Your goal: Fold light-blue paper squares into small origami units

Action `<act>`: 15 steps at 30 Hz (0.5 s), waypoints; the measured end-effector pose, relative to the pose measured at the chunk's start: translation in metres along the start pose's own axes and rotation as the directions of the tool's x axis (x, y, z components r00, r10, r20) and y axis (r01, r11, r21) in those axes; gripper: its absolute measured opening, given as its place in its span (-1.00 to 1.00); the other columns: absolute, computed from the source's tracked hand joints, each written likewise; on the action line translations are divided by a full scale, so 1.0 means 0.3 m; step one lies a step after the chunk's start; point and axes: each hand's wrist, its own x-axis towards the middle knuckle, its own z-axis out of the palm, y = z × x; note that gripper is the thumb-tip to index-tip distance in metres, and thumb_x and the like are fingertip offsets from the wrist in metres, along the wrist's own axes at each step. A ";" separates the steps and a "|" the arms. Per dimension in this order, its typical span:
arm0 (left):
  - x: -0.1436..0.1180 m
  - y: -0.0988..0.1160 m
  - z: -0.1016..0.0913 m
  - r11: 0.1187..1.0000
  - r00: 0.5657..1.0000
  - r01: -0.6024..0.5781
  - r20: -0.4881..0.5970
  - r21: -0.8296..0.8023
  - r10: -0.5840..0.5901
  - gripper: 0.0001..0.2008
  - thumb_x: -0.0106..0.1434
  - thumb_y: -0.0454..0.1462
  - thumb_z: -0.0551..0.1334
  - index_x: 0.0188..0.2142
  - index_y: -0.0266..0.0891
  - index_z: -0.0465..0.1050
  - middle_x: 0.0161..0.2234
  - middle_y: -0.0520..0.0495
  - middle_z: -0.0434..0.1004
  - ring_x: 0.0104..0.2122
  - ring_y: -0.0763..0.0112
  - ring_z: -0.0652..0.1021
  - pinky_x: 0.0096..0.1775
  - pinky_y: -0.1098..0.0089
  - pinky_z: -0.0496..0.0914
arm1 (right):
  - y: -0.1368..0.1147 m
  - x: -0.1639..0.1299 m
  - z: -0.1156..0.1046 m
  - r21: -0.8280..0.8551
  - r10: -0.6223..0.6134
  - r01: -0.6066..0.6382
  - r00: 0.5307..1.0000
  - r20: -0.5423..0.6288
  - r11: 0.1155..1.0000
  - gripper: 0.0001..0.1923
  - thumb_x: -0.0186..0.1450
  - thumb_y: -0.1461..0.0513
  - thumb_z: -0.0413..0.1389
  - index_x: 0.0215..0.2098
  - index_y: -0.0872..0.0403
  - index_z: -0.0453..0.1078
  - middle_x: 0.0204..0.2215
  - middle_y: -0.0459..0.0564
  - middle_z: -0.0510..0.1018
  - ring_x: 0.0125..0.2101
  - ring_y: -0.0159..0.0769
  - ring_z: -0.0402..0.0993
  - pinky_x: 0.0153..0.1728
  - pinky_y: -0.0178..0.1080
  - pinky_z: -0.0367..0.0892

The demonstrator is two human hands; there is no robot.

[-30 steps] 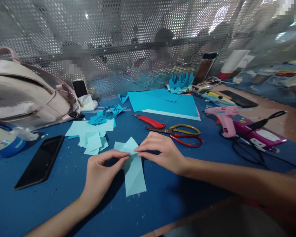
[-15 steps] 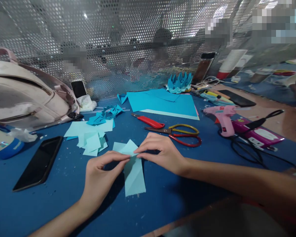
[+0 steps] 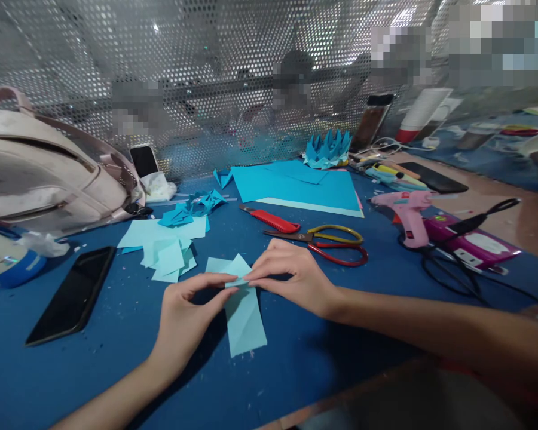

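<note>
L hand (image 3: pixel 183 310) & R hand (image 3: pixel 296 276) both pinch a narrow, folded pale-blue paper strip (image 3: pixel 237 282), held over flat pale-blue paper sheets (image 3: pixel 247 329) on the blue bench (image 3: pixel 130 316). Uneven pinch could skew the crease; R hand, v. near the red-and-yellow-handled metal scissors (image 3: pixel 314 236), might nudge 'em.

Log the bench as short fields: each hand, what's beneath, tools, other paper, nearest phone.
Left hand: pinches a small folded light-blue paper
Right hand: pinches that paper's right end
Beneath: flat light-blue pieces on a blue table
Tools: red cutter and scissors beyond the hands; pink glue gun farther right
Other paper: loose light-blue pile, left; blue sheets, behind; spiky blue piece, behind
Nearest phone: black, lying flat, far left
</note>
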 end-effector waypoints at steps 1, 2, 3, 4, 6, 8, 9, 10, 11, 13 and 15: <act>0.000 0.002 -0.001 1.000 1.000 0.009 0.001 -0.010 -0.009 -0.90 0.09 -0.32 0.39 -0.39 -0.07 0.66 -0.40 0.04 0.70 -0.39 0.34 0.64 -0.32 0.46 0.50 | -0.002 0.000 0.002 0.002 0.011 -0.011 1.000 0.002 1.000 -0.92 0.29 0.26 0.23 -0.27 0.04 0.59 -0.37 -0.03 0.65 -0.39 -0.32 0.42 -0.34 -0.26 0.32; 0.000 0.004 -0.001 1.000 1.000 0.013 0.000 -0.018 -0.013 -0.91 0.09 -0.32 0.38 -0.40 -0.08 0.66 -0.41 0.04 0.69 -0.38 0.34 0.64 -0.31 0.45 0.50 | -0.003 0.000 0.003 0.004 0.022 -0.022 1.000 0.004 1.000 -0.92 0.28 0.25 0.23 -0.27 0.04 0.59 -0.37 -0.04 0.65 -0.39 -0.32 0.42 -0.34 -0.25 0.32; 0.000 0.005 -0.003 1.000 1.000 0.015 0.002 -0.024 -0.015 -0.91 0.10 -0.32 0.37 -0.42 -0.08 0.66 -0.41 0.04 0.69 -0.38 0.33 0.65 -0.30 0.44 0.51 | -0.004 0.001 0.005 0.006 0.035 -0.035 0.999 0.005 0.999 -0.92 0.28 0.25 0.23 -0.27 0.03 0.59 -0.37 -0.04 0.65 -0.38 -0.32 0.42 -0.34 -0.25 0.32; -0.001 0.006 -0.004 0.999 1.000 0.016 0.003 -0.029 -0.016 -0.91 0.10 -0.32 0.37 -0.43 -0.08 0.66 -0.41 0.04 0.69 -0.38 0.32 0.65 -0.29 0.43 0.52 | -0.005 0.001 0.006 0.011 0.048 -0.048 0.999 0.004 0.999 -0.92 0.28 0.25 0.24 -0.27 0.03 0.59 -0.38 -0.04 0.65 -0.38 -0.32 0.42 -0.33 -0.25 0.33; 0.000 0.006 -0.005 0.999 1.000 0.020 0.005 -0.038 -0.020 -0.91 0.10 -0.33 0.36 -0.44 -0.08 0.66 -0.41 0.03 0.70 -0.37 0.32 0.65 -0.28 0.42 0.52 | -0.005 0.001 0.008 0.025 0.066 -0.066 0.998 -0.001 0.998 -0.93 0.27 0.25 0.24 -0.27 0.03 0.59 -0.38 -0.04 0.65 -0.38 -0.31 0.42 -0.34 -0.24 0.33; 0.002 0.005 -0.005 0.999 1.000 0.025 0.006 -0.044 -0.024 -0.91 0.10 -0.32 0.36 -0.44 -0.08 0.65 -0.41 0.03 0.70 -0.37 0.32 0.65 -0.28 0.42 0.52 | -0.003 0.002 0.008 0.039 0.076 -0.076 0.997 -0.006 0.996 -0.93 0.27 0.25 0.25 -0.28 0.03 0.59 -0.39 -0.05 0.64 -0.38 -0.31 0.43 -0.34 -0.24 0.33; 0.003 0.003 -0.004 0.999 1.000 0.026 0.005 -0.045 -0.026 -0.91 0.10 -0.32 0.37 -0.44 -0.08 0.65 -0.41 0.03 0.70 -0.37 0.32 0.65 -0.29 0.42 0.52 | -0.003 0.003 0.007 0.041 0.078 -0.077 0.997 -0.005 0.996 -0.93 0.27 0.25 0.24 -0.28 0.03 0.59 -0.39 -0.05 0.64 -0.38 -0.31 0.43 -0.34 -0.24 0.33; 0.004 0.002 -0.002 0.999 1.000 0.027 0.003 -0.045 -0.027 -0.92 0.10 -0.32 0.37 -0.45 -0.09 0.65 -0.42 0.03 0.70 -0.37 0.31 0.65 -0.29 0.41 0.52 | -0.002 0.003 0.006 0.039 0.077 -0.077 0.997 -0.001 0.996 -0.93 0.27 0.25 0.24 -0.28 0.02 0.59 -0.39 -0.05 0.64 -0.37 -0.32 0.44 -0.33 -0.24 0.33; 0.005 0.001 -0.001 0.999 1.000 0.028 0.002 -0.045 -0.028 -0.93 0.09 -0.32 0.37 -0.45 -0.10 0.65 -0.42 0.02 0.69 -0.38 0.31 0.65 -0.30 0.41 0.52 | -0.002 0.004 0.004 0.033 0.075 -0.075 0.997 0.002 0.997 -0.93 0.28 0.24 0.24 -0.28 0.02 0.59 -0.38 -0.05 0.63 -0.37 -0.32 0.44 -0.32 -0.24 0.33; 0.006 0.001 0.001 0.999 1.000 0.028 0.003 -0.044 -0.028 -0.94 0.09 -0.31 0.37 -0.45 -0.11 0.65 -0.43 0.01 0.69 -0.39 0.30 0.64 -0.32 0.41 0.51 | -0.002 0.005 0.000 0.017 0.072 -0.073 0.997 0.009 0.997 -0.93 0.28 0.23 0.23 -0.28 0.02 0.58 -0.37 -0.04 0.62 -0.34 -0.32 0.44 -0.30 -0.24 0.34; 0.005 0.002 0.002 0.999 1.000 0.031 0.008 -0.043 -0.030 -0.95 0.09 -0.31 0.37 -0.45 -0.11 0.64 -0.44 0.01 0.68 -0.40 0.32 0.63 -0.34 0.42 0.50 | -0.003 0.005 -0.003 0.005 0.077 -0.077 0.997 0.005 0.997 -0.93 0.28 0.23 0.24 -0.28 0.02 0.58 -0.37 -0.03 0.57 -0.32 -0.31 0.44 -0.29 -0.25 0.34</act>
